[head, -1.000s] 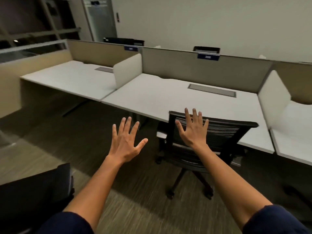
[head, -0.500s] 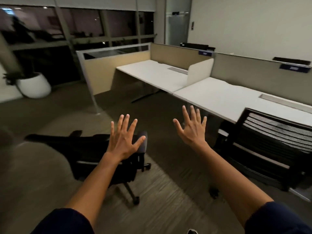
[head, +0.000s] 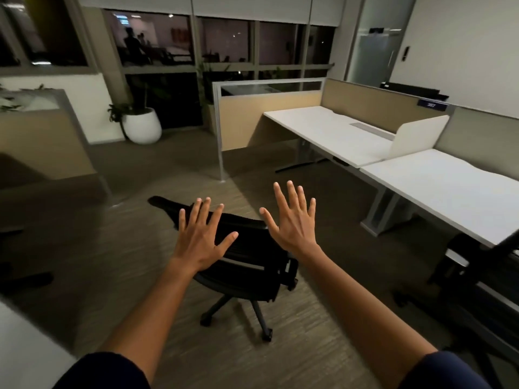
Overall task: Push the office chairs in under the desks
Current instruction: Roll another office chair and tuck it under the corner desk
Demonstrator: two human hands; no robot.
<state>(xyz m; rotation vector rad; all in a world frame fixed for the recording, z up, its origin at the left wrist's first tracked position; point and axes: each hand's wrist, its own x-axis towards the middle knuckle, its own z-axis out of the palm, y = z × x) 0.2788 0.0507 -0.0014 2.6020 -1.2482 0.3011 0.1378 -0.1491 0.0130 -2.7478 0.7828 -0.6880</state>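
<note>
Two hands are up in front of me, both spread flat with fingers splayed, grasping nothing. Left hand (head: pixel 203 240) hovers over the backrest of a black office chair (head: pixel 247 265); right hand (head: pixel 293 223) sits just right of it, over bare carpet (head: pixel 140 276). I cannot tell whether the left palm touches the backrest or only overlaps it in view.

Chair stands alone in the middle of the floor, well apart from the desks, its backrest toward me and slightly left, wheeled base near me. My reading: open palms suit a push on the backrest rather than a grip, so the hands look set for that.

Far desk (head: pixel 323 130) on the right, against the tan partition (head: pixel 269 119), has no chair under it; that gap looks like the chair's destination. Near desk (head: pixel 449 186), right of centre, has a second dark chair (head: pixel 477 276) at the right edge, seemingly tucked partly under, though blur hides how far.

White divider (head: pixel 418 136) stands between the two desktops. White planter (head: pixel 141 124) sits far left by the windows, out of the way.

Judgement: one chair to go. It needs swinging right and rolling far-right toward the open desk; the desk's metal leg (head: pixel 379 209) could catch the wheels.
</note>
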